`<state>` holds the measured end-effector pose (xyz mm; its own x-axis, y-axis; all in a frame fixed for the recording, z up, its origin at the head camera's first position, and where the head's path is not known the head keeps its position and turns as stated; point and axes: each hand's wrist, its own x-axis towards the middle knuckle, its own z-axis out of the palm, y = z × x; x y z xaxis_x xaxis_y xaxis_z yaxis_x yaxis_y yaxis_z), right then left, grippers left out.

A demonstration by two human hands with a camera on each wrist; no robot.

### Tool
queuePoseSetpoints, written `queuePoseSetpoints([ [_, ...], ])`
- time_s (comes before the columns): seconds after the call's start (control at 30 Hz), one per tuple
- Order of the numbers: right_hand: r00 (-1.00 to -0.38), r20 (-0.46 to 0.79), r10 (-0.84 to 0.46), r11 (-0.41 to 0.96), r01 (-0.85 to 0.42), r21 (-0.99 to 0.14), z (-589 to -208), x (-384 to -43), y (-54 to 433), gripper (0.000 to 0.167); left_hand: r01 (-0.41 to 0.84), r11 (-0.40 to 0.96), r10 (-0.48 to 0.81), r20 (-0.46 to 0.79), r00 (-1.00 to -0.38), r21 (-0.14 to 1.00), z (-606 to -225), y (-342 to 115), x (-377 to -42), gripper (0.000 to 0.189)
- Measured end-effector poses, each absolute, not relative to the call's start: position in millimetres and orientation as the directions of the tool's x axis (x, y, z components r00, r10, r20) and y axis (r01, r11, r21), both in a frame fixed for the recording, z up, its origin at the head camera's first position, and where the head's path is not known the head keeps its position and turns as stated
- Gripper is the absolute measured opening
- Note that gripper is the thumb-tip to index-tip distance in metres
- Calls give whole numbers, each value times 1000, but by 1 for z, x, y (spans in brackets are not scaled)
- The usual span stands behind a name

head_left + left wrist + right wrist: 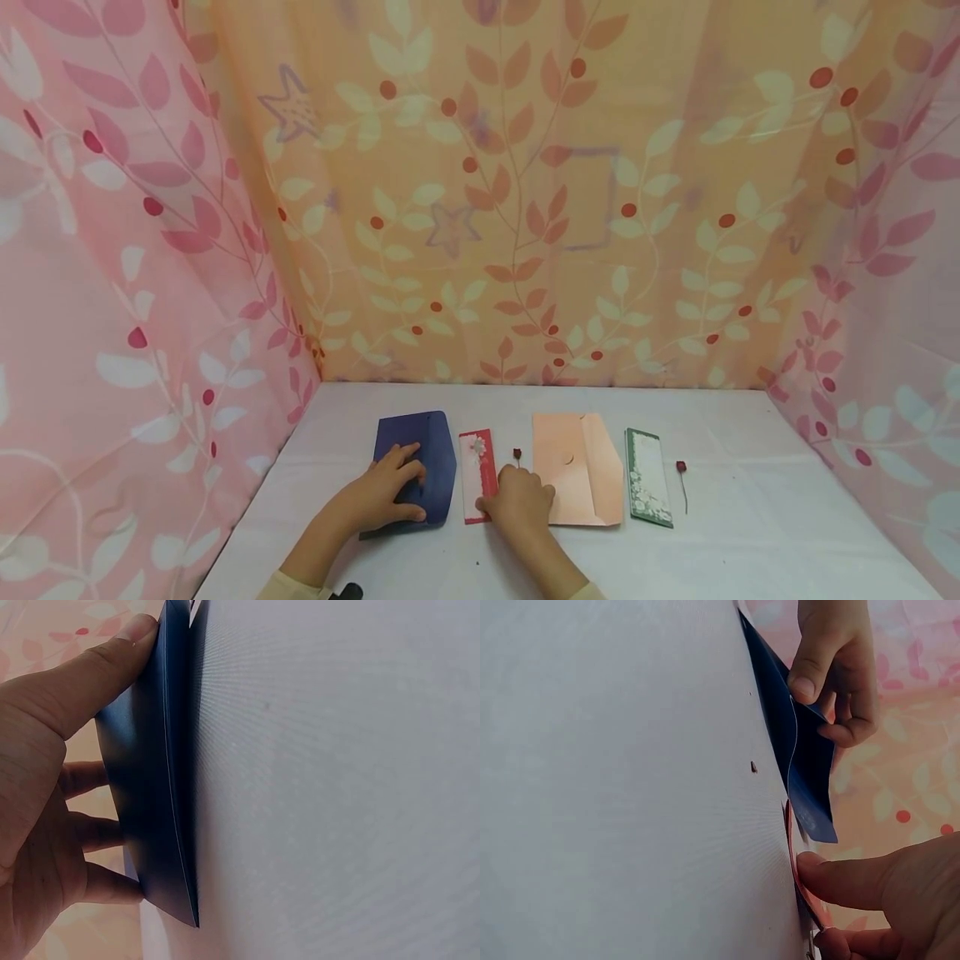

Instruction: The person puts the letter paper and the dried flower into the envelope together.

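A dark blue envelope [441,467] lies on the table at the left, its flap open to the right. My left hand [386,492] rests on it with fingers spread, and in the left wrist view the thumb [112,664] and fingertips touch its face. Beside the envelope is a red-and-white floral card [474,475]. My right hand [521,500] pinches this card near its lower end, thumb on the left side and fingers at the right edge. A small dried red rose [517,454] shows just beyond the right knuckles, its stem partly hidden by the hand.
To the right of my right hand lies a peach envelope [570,467] with its flap open. Farther right are a green-and-white floral card [649,477] and a second red rose [681,468] with a thin stem. Patterned curtains [525,208] surround the white table [720,550].
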<state>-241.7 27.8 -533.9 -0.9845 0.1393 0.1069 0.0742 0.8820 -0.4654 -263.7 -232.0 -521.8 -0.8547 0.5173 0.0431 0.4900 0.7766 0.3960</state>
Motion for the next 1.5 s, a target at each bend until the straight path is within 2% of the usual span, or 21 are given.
queuePoseSetpoints([
  [0.43,-981,153,122,847,22,-531,-537,-240,31,45,486,778,516,37,-856,399,-523,-233,-264,40],
  [0.8,-996,43,77,781,34,-623,-528,-240,40,31,492,770,525,36,-851,406,-524,-233,-264,40],
  [1.07,-1000,17,-26,644,-30,-765,-522,-241,45,17,475,781,512,19,-859,406,-524,-234,-265,40],
  [1.5,-999,-34,-31,507,13,-862,-514,-241,44,20,476,777,514,22,-858,411,-523,-234,-266,41],
])
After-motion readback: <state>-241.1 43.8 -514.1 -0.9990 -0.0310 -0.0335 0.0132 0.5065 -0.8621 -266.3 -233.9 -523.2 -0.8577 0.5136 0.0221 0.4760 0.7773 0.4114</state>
